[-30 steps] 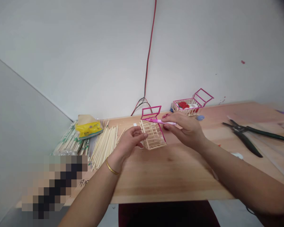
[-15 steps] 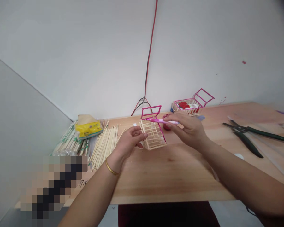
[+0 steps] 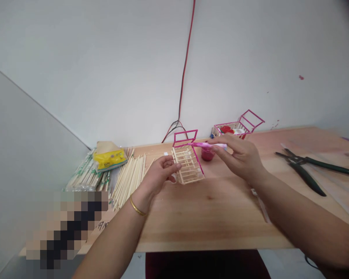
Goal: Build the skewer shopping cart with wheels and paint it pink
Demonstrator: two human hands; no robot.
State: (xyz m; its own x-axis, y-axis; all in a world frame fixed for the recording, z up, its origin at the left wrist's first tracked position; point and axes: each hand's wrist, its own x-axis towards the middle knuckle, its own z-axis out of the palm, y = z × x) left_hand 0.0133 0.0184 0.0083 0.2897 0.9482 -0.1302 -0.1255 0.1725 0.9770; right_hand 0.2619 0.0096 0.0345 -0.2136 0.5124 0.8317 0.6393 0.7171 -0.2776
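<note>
A small basket of pale wooden sticks (image 3: 189, 166), tilted, is held at its left side by my left hand (image 3: 162, 170). Its handle frame and part of its rim are coloured magenta; the rest is bare wood. My right hand (image 3: 240, 157) pinches a paintbrush (image 3: 205, 145) with a white handle and a pink-smeared front part. The brush tip is at the basket's far rim, near the handle frame. Just behind the brush stands a small pot of magenta paint (image 3: 208, 155), partly covered by the brush and my right hand.
A second stick basket (image 3: 229, 126) with a magenta rim holds red and white items at the back. Green-handled shears (image 3: 305, 164) lie on the right. Loose sticks (image 3: 128, 180), bundled sticks (image 3: 83, 174) and a yellow packet (image 3: 109, 159) are on the left.
My right hand has moved a little to the right with the paintbrush, along the basket's far rim, uncovering more of the paint pot. My left hand and the basket have stayed put.
</note>
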